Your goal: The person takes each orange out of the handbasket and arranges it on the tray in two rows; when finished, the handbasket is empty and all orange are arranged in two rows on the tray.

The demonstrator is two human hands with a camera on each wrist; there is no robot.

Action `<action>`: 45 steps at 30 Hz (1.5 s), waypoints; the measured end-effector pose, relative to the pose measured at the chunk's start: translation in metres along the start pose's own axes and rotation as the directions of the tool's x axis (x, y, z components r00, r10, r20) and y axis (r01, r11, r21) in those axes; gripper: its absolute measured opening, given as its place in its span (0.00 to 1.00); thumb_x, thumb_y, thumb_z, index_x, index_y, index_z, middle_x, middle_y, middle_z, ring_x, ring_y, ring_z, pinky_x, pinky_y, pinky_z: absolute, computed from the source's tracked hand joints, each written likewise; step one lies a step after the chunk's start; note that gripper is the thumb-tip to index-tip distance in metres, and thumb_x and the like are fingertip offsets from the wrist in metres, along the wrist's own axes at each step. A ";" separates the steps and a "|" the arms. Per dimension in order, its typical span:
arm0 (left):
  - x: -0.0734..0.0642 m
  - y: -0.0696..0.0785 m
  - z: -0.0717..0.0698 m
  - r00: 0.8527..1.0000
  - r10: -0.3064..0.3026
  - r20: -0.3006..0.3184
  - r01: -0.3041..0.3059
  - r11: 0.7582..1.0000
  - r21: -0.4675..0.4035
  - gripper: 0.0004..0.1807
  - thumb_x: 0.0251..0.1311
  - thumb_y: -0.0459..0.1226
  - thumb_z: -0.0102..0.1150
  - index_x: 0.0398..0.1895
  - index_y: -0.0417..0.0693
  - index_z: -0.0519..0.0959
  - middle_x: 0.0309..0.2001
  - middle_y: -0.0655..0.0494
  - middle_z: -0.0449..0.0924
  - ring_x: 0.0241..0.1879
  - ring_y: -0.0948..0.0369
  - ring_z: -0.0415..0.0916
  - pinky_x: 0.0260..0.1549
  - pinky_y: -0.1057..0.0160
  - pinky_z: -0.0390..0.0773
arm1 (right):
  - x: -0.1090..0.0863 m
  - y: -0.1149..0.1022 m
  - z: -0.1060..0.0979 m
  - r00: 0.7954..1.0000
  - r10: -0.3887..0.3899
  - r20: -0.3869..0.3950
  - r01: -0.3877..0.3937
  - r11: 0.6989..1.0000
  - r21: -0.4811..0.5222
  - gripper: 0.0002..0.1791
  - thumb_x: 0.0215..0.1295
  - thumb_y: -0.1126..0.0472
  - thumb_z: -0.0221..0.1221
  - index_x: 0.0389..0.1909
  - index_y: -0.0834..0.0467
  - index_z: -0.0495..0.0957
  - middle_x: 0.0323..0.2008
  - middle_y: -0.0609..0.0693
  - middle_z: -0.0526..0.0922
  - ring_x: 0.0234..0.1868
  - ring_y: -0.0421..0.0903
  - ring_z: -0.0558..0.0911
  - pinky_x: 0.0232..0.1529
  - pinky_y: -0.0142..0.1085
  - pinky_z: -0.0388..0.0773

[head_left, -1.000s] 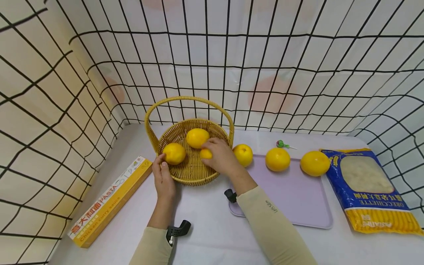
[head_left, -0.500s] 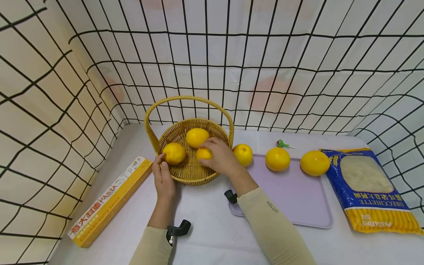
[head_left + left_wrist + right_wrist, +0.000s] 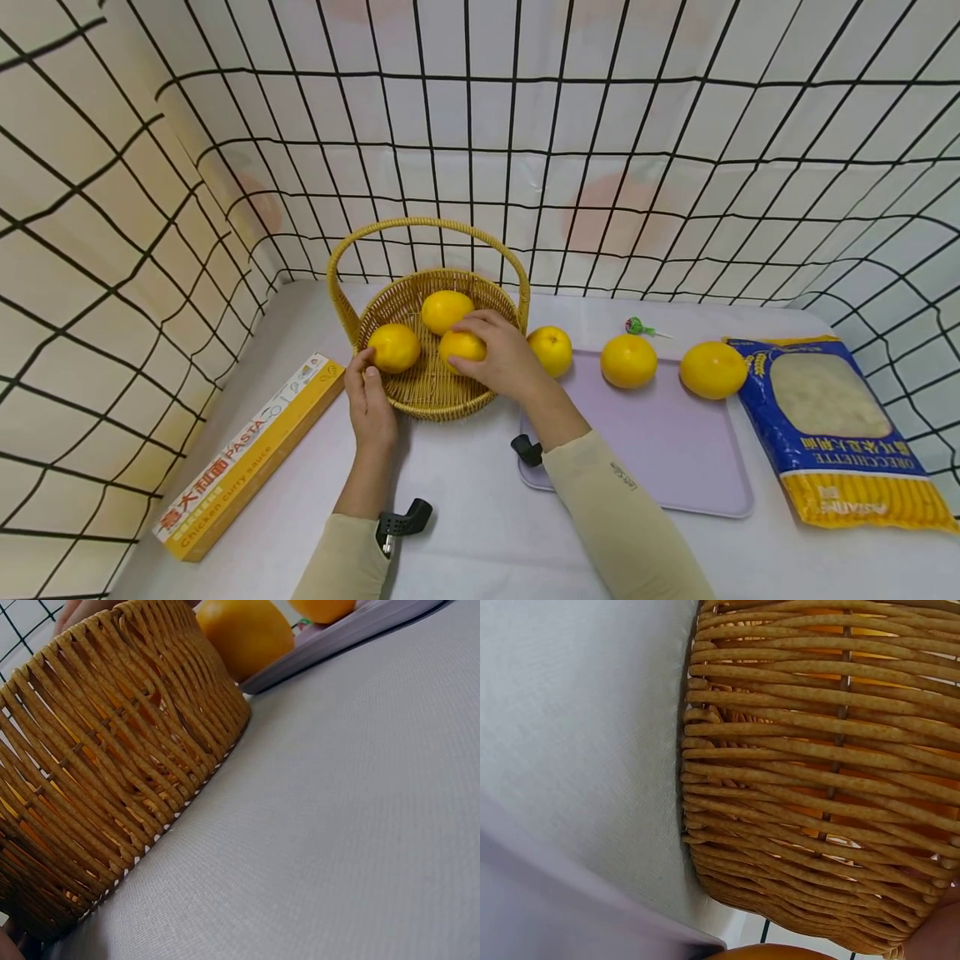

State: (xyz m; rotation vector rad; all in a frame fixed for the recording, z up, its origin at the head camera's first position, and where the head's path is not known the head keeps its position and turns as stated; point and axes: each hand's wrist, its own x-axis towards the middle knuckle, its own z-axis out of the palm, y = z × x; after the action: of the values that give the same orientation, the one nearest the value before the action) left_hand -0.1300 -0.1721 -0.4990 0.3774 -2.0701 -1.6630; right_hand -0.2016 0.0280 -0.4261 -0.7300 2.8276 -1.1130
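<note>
A wicker basket (image 3: 435,402) with a tall arched handle stands on the white cloth, with yellow-orange oranges inside. My right hand (image 3: 501,354) reaches over its right rim and holds an orange (image 3: 461,348) between thumb and fingers, low inside the basket. Just behind it lies a second orange (image 3: 447,312), and a third orange (image 3: 394,347) rests against the left wall. My left hand (image 3: 371,408) grips the basket's left front rim, fingertips beside that third orange. Both wrist views look at the basket's outer wall (image 3: 127,727), oranges showing through gaps in the weave.
Right of the basket, three oranges line the back of a lilac tray (image 3: 675,467). Behind them lies a green-wrapped lollipop (image 3: 637,326). A blue pasta bag (image 3: 840,433) lies far right, a long pasta box (image 3: 251,458) at left. Black wire mesh (image 3: 465,150) encloses the back and sides.
My right hand's orange has shifted slightly left inside the basket, and more of it now shows between the fingers. My left hand, the basket and the other oranges stay put.
</note>
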 end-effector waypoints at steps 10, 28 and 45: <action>0.000 0.000 0.000 1.000 -0.001 -0.001 0.001 1.000 0.009 0.22 0.81 0.46 0.32 0.70 0.51 0.64 0.75 0.51 0.59 0.80 0.54 0.51 0.80 0.48 0.50 | -0.009 -0.004 -0.004 0.998 -0.028 -0.060 0.033 0.996 0.080 0.27 0.61 0.48 0.71 0.61 0.48 0.80 0.68 0.47 0.74 0.68 0.53 0.75 0.67 0.52 0.76; 0.000 -0.001 0.000 1.000 0.000 0.003 0.000 1.000 0.016 0.22 0.82 0.46 0.31 0.71 0.51 0.64 0.75 0.51 0.58 0.80 0.54 0.51 0.80 0.47 0.50 | -0.034 -0.016 -0.018 0.965 -0.070 -0.254 0.113 0.981 0.157 0.26 0.60 0.51 0.72 0.60 0.48 0.81 0.68 0.47 0.75 0.70 0.52 0.73 0.64 0.54 0.77; 0.000 0.000 0.000 1.000 -0.021 0.008 0.021 1.000 0.006 0.22 0.82 0.48 0.31 0.71 0.54 0.64 0.76 0.54 0.57 0.80 0.55 0.49 0.80 0.48 0.49 | -0.069 -0.014 -0.036 0.949 -0.012 -0.314 0.075 0.979 0.188 0.33 0.58 0.53 0.74 0.65 0.50 0.76 0.69 0.48 0.74 0.70 0.53 0.73 0.65 0.51 0.78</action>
State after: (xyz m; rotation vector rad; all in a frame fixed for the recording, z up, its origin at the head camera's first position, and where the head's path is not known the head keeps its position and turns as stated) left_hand -0.1295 -0.1723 -0.4988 0.3963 -2.0846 -1.6731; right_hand -0.1406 0.0720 -0.4009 -0.6552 2.8929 -1.6230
